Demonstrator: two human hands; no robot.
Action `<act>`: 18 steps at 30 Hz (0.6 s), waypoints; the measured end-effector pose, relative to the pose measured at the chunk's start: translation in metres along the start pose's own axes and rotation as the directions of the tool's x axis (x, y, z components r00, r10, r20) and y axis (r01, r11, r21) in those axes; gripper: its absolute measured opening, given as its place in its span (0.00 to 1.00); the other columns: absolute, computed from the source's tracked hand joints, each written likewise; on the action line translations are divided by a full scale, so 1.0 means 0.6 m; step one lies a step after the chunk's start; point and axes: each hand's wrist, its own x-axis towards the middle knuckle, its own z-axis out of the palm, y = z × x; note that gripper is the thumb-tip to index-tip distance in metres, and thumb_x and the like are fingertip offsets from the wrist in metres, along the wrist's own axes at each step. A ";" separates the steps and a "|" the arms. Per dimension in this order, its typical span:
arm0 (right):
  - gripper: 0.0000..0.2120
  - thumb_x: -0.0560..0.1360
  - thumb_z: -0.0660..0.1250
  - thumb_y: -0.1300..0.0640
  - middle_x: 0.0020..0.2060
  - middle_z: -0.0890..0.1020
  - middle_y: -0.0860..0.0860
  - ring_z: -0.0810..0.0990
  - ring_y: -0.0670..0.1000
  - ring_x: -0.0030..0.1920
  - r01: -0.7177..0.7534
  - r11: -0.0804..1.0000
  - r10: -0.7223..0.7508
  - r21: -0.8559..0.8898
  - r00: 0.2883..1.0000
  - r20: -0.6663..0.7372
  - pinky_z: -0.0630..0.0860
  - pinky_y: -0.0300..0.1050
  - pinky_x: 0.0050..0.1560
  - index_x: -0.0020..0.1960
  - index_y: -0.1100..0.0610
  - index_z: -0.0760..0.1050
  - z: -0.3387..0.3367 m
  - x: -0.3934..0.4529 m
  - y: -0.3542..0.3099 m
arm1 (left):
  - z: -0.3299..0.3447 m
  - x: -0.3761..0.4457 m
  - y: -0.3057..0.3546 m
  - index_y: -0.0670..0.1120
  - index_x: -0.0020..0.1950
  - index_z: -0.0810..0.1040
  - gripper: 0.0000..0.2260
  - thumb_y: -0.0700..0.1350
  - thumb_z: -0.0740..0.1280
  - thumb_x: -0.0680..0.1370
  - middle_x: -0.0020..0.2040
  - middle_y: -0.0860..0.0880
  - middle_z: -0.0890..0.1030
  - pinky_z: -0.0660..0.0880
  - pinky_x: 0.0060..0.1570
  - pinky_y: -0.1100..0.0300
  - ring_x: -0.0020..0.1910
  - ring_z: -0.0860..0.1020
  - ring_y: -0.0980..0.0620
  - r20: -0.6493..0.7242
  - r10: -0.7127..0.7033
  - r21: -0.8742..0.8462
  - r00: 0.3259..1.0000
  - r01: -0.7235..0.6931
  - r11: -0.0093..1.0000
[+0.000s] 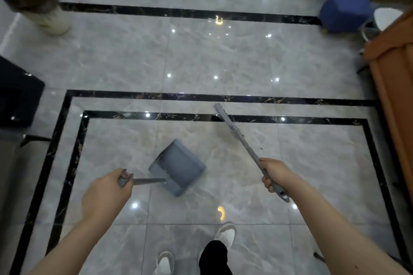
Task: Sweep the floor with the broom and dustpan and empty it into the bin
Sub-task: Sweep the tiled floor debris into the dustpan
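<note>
The person stands on a glossy grey marble-look floor [201, 56] with black inlay lines, both arms reaching forward. The left hand [107, 194] is curled closed around the top of the grey dustpan's handle, low and left of centre in the frame; the dustpan [178, 166] hangs just right of that hand, its scoop tilted, and whether its lip touches the tile cannot be told. The right hand [273, 174] is wrapped in a fist around the handle of the grey broom [237, 134], right of centre, with the hanging-hole end poking out below the fist. The broom runs up and left to a narrow head near the inner black line; its bristles are seen edge-on and are hard to make out.

Both tools look like light, stiff plastic, so one hand each should be enough. Gripping the broom a little higher up the shaft would likely give more control of the sweep, while the dustpan handle is best held near its end so the scoop can be pressed flat. The polished tile probably lets the pan slide when pushed against.

A cylindrical bin [35, 4] stands at the upper left, well apart from the tools. A blue bucket [344, 10] sits at the upper right.
</note>
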 end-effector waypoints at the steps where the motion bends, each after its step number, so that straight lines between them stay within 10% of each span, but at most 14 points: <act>1: 0.19 0.80 0.50 0.62 0.30 0.64 0.52 0.60 0.49 0.24 -0.008 1.000 0.008 0.022 1.000 -0.019 0.58 0.33 0.22 0.70 0.63 0.64 -0.029 0.006 0.002 | 0.008 0.002 0.032 0.47 0.46 0.79 0.09 0.50 0.62 0.77 0.35 0.43 0.81 0.74 0.34 0.55 0.34 0.77 0.41 0.009 0.033 0.007 0.999 -0.033 0.999; 18: 0.21 0.80 0.48 0.66 0.31 0.63 0.52 0.59 0.48 0.25 -0.163 0.940 0.199 0.299 0.975 -0.094 0.60 0.32 0.18 0.68 0.59 0.69 -0.307 0.107 0.118 | 0.147 0.016 0.368 0.43 0.36 0.78 0.07 0.44 0.68 0.73 0.21 0.51 0.65 0.56 0.23 0.68 0.19 0.65 0.46 0.093 0.457 0.206 0.884 -0.466 0.860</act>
